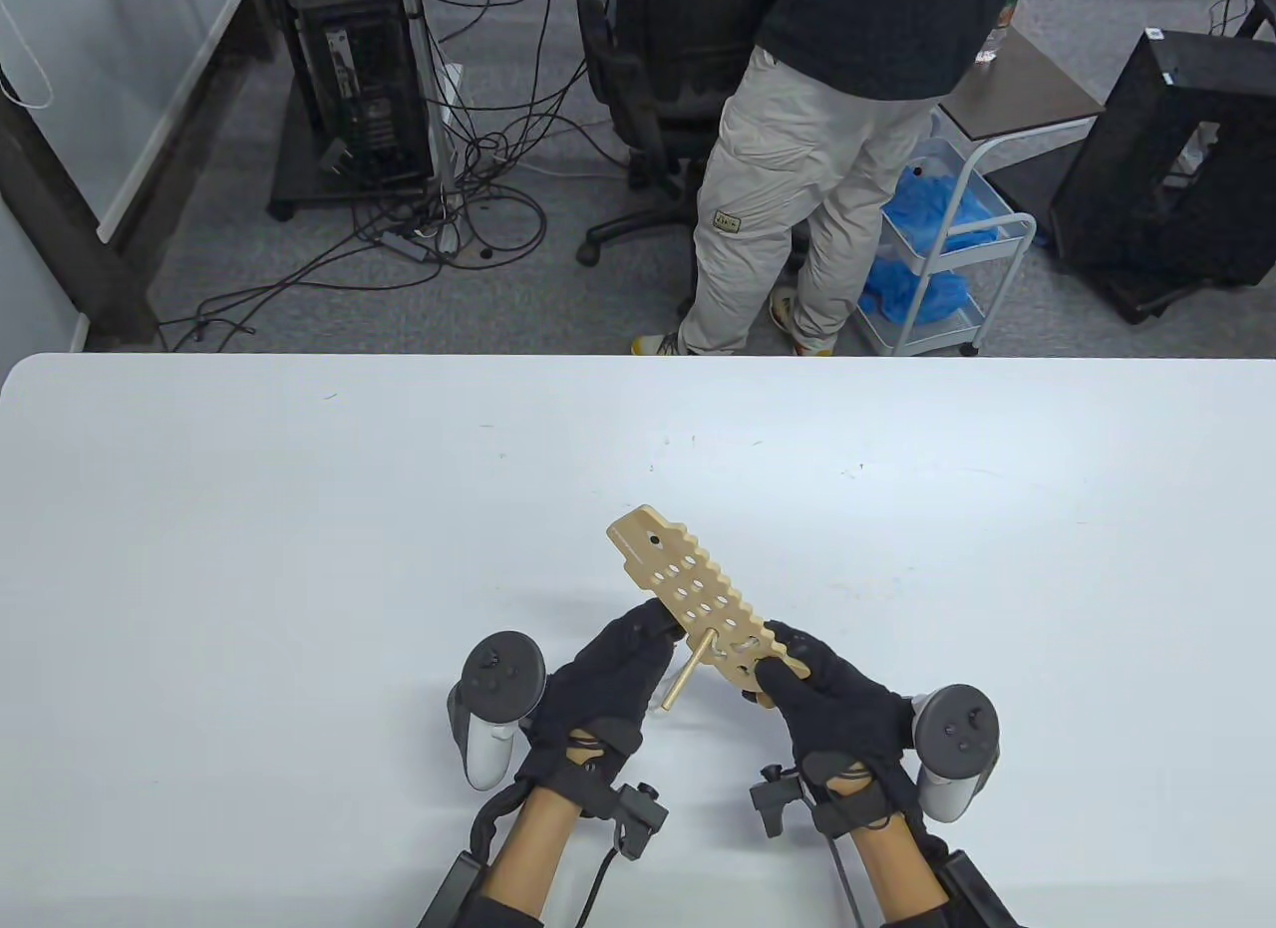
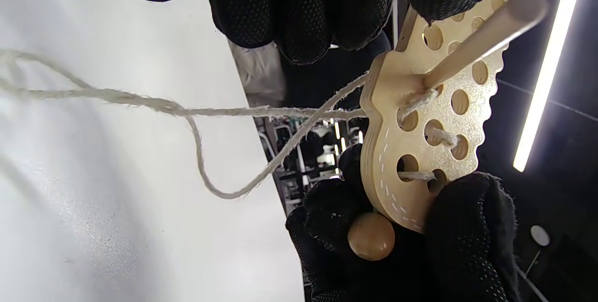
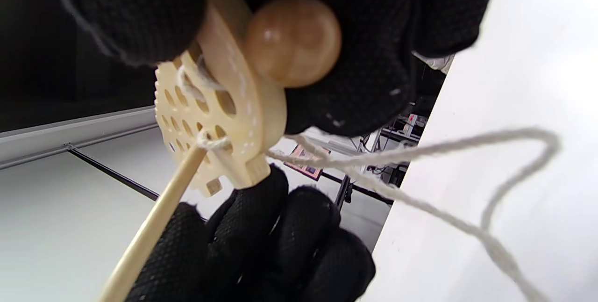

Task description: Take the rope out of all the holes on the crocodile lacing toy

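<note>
The wooden crocodile lacing toy (image 1: 688,584) is held above the table between both hands. My right hand (image 1: 783,664) grips its near end; a brown wooden bead (image 3: 292,40) sits against those fingers (image 3: 373,35), also shown in the left wrist view (image 2: 371,236). My left hand (image 1: 653,624) holds the toy's left edge, its fingers (image 3: 261,241) under it. A wooden lacing stick (image 1: 688,669) pokes out of a hole towards me (image 2: 481,40). White rope (image 2: 140,101) is threaded through several holes near the held end, and a loose loop hangs to the table (image 3: 420,152).
The white table (image 1: 299,529) stretches wide on both sides. A person in beige trousers (image 1: 778,170) stands beyond its far edge, by a white cart (image 1: 957,240) and an office chair (image 1: 648,101).
</note>
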{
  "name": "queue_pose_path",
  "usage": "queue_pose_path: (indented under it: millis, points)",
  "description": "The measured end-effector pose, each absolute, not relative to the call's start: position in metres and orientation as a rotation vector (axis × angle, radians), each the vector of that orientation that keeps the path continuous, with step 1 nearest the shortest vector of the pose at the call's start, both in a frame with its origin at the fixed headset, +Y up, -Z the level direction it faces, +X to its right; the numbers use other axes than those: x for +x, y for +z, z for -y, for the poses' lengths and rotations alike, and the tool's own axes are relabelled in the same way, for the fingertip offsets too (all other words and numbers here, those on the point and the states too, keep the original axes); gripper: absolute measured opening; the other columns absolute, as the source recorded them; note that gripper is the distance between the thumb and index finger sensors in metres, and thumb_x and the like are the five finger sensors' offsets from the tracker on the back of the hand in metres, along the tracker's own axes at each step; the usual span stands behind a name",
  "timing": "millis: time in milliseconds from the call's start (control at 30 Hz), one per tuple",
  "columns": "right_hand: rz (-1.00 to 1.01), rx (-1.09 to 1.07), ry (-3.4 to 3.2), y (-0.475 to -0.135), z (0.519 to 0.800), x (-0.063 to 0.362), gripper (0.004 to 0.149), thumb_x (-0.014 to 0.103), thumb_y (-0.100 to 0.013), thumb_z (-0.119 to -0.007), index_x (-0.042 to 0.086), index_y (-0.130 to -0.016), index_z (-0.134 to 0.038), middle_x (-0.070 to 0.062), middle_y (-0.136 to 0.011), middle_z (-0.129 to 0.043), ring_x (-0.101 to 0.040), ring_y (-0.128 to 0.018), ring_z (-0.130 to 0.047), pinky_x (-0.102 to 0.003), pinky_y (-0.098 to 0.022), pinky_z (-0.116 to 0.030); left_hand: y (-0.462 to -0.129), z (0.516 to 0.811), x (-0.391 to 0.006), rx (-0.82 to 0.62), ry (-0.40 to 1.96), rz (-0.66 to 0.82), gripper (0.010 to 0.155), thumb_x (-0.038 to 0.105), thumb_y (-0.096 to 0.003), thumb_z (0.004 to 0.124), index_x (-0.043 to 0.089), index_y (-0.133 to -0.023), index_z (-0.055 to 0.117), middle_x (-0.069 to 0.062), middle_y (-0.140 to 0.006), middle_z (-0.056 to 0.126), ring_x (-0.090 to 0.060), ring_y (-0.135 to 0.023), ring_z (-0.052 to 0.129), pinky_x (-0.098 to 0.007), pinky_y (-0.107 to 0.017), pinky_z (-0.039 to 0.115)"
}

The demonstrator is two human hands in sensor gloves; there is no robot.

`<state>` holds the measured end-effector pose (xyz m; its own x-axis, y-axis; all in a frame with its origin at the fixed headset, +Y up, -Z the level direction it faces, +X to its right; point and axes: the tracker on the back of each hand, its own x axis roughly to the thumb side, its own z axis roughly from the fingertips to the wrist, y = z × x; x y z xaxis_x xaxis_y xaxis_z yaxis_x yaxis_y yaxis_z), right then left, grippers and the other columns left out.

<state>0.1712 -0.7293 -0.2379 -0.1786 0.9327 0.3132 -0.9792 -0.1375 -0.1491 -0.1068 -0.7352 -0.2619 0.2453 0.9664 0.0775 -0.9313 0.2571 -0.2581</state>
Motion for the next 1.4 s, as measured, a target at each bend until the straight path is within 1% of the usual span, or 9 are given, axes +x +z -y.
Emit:
queue_pose_path:
  millis: [167, 333, 433, 600, 700, 967, 1167, 1300, 1400]
  points:
    - [0.380, 0.168, 1.749, -0.237, 0.729, 0.170, 0.047, 0.036, -0.039, -0.088, 0.011, -0.078, -0.088, -0.018, -0.066, -0.101, -0.035, -0.047, -0.103, -0.059, -0.049, -0.077, -0.261, 0.736, -0.102, -0.201, 1.268, 0.253, 0.060, 0.056, -0.0526, 0.067, 0.026, -0.103, 0.075, -0.008, -0.102, 0.082, -0.033, -0.090, 0.077, -0.065, -0.068, 0.061]
    - [0.409, 0.216, 1.821, -0.234, 0.724, 0.166, 0.047, 0.036, -0.039, -0.088, 0.011, -0.079, -0.088, -0.017, -0.067, -0.101, -0.035, -0.047, -0.102, -0.060, -0.050, -0.077, -0.258, 0.737, -0.100, -0.184, 1.224, 0.223, 0.067, 0.063, -0.0500, 0.057, 0.023, -0.097, 0.083, -0.008, -0.093, 0.090, -0.033, -0.083, 0.084, -0.064, -0.064, 0.066]
    - [0.433, 0.237, 1.849, -0.233, 0.723, 0.165, 0.047, 0.036, -0.039, -0.088, 0.012, -0.078, -0.088, -0.017, -0.066, -0.101, -0.034, -0.047, -0.103, -0.059, -0.050, -0.077, -0.259, 0.737, -0.100, -0.212, 1.222, 0.238, 0.069, 0.067, -0.0488, 0.063, 0.022, -0.097, 0.083, -0.008, -0.091, 0.092, -0.032, -0.080, 0.086, -0.063, -0.063, 0.067]
    - [0.416, 0.216, 1.827, -0.234, 0.727, 0.165, 0.047, 0.036, -0.039, -0.088, 0.011, -0.078, -0.088, -0.017, -0.066, -0.101, -0.034, -0.047, -0.103, -0.059, -0.049, -0.077, -0.259, 0.733, -0.096, -0.183, 1.105, 0.253, 0.061, 0.058, -0.0457, 0.081, 0.024, -0.096, 0.081, -0.003, -0.088, 0.094, -0.027, -0.077, 0.090, -0.062, -0.063, 0.070]
    - [0.402, 0.201, 1.803, -0.234, 0.729, 0.165, 0.047, 0.036, -0.039, -0.087, 0.011, -0.078, -0.088, -0.017, -0.066, -0.101, -0.034, -0.046, -0.103, -0.059, -0.049, -0.077, -0.258, 0.730, -0.094, -0.149, 1.025, 0.252, 0.058, 0.051, -0.0442, 0.087, 0.026, -0.096, 0.080, -0.001, -0.087, 0.094, -0.025, -0.076, 0.091, -0.060, -0.063, 0.071]
    - [0.380, 0.176, 1.774, -0.236, 0.732, 0.167, 0.047, 0.036, -0.039, -0.087, 0.010, -0.078, -0.088, -0.018, -0.064, -0.102, -0.033, -0.045, -0.103, -0.059, -0.048, -0.078, -0.257, 0.728, -0.094, -0.128, 1.005, 0.234, 0.050, 0.043, -0.0469, 0.085, 0.027, -0.094, 0.082, 0.001, -0.083, 0.096, -0.023, -0.073, 0.093, -0.058, -0.063, 0.073]
    - [0.366, 0.128, 1.767, -0.239, 0.735, 0.172, 0.047, 0.037, -0.040, -0.087, 0.008, -0.077, -0.088, -0.019, -0.062, -0.102, -0.033, -0.042, -0.103, -0.058, -0.046, -0.079, -0.259, 0.728, -0.092, -0.128, 0.936, 0.244, 0.054, 0.038, -0.0464, 0.085, 0.031, -0.100, 0.077, 0.001, -0.081, 0.097, -0.023, -0.070, 0.094, -0.059, -0.063, 0.073]
    - [0.366, 0.092, 1.780, -0.240, 0.736, 0.176, 0.047, 0.036, -0.040, -0.087, 0.007, -0.077, -0.088, -0.020, -0.061, -0.101, -0.033, -0.041, -0.103, -0.058, -0.045, -0.079, -0.261, 0.729, -0.096, -0.128, 0.894, 0.239, 0.058, 0.036, -0.0468, 0.085, 0.039, -0.103, 0.070, 0.001, -0.080, 0.097, -0.023, -0.070, 0.094, -0.059, -0.063, 0.073]
    - [0.360, 0.059, 1.796, -0.241, 0.737, 0.179, 0.048, 0.037, -0.041, -0.085, 0.005, -0.077, -0.087, -0.020, -0.060, -0.101, -0.033, -0.039, -0.103, -0.057, -0.044, -0.080, -0.261, 0.727, -0.101, -0.107, 0.890, 0.224, 0.055, 0.036, -0.0476, 0.084, 0.043, -0.101, 0.072, 0.001, -0.081, 0.097, -0.023, -0.070, 0.093, -0.059, -0.063, 0.072]
